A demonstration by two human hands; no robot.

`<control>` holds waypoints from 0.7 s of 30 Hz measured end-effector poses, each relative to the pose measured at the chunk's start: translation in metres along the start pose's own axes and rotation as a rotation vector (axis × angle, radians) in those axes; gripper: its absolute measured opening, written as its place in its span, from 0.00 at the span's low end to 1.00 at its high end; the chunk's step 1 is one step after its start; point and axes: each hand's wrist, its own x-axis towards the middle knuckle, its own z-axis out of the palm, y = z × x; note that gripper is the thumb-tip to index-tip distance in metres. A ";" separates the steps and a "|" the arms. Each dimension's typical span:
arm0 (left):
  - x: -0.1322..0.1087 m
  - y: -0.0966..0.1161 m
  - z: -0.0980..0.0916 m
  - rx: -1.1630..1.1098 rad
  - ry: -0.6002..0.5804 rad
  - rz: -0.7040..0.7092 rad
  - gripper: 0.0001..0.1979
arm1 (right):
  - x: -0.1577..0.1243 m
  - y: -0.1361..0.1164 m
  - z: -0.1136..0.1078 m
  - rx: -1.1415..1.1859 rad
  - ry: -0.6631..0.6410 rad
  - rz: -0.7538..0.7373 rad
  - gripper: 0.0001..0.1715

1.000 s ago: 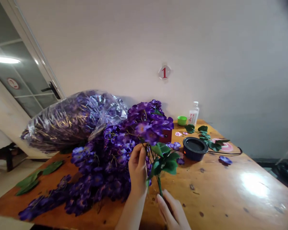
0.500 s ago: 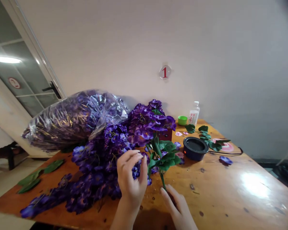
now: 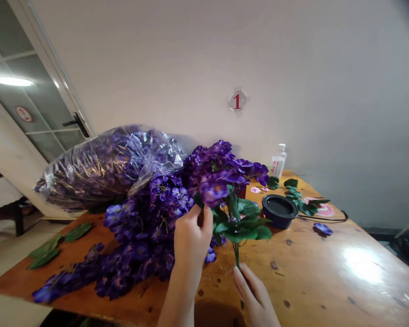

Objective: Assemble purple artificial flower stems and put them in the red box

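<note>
My right hand (image 3: pixel 254 290) is closed around the lower green stem of an artificial flower bunch (image 3: pixel 241 227), which stands upright with green leaves midway and purple blooms on top. My left hand (image 3: pixel 193 229) is raised at the bunch's left side, its thumb and fingers pinched together just under a purple bloom (image 3: pixel 214 188). What lies between those fingertips is mostly hidden, but it looks like part of that flower. Behind and left of my left hand spreads a heap of purple artificial flowers (image 3: pixel 139 245) on the wooden table (image 3: pixel 313 272).
A clear plastic bag of purple flowers (image 3: pixel 105 168) lies at the back left. To the right stand a round dark pot (image 3: pixel 280 211) with a cord and a bottle (image 3: pixel 278 162). Loose leaves (image 3: pixel 44 252), a single blue-purple blossom (image 3: pixel 323 229) and pink pieces are scattered about.
My left hand has gone from open fingers to a pinch below a bloom. The bunch has shifted slightly right and its bloom now leans toward me. My right hand keeps the stem.
</note>
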 end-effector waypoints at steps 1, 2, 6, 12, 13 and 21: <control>-0.001 0.001 -0.001 -0.017 0.011 0.019 0.15 | -0.001 -0.005 0.001 0.057 -0.014 0.039 0.34; -0.002 0.002 -0.002 -0.027 0.025 0.039 0.17 | -0.001 -0.009 0.001 0.105 -0.018 0.081 0.35; -0.008 0.006 -0.004 -0.056 0.095 0.118 0.20 | -0.004 -0.022 -0.001 0.148 -0.089 0.195 0.35; -0.017 0.007 -0.008 -0.063 0.158 0.169 0.20 | -0.002 -0.018 -0.001 0.158 -0.140 0.165 0.33; -0.018 0.007 -0.009 -0.060 0.157 0.179 0.19 | -0.002 -0.019 0.000 0.159 -0.141 0.159 0.33; -0.034 0.016 -0.013 -0.076 0.205 0.214 0.13 | -0.002 -0.022 0.006 0.200 -0.113 0.075 0.33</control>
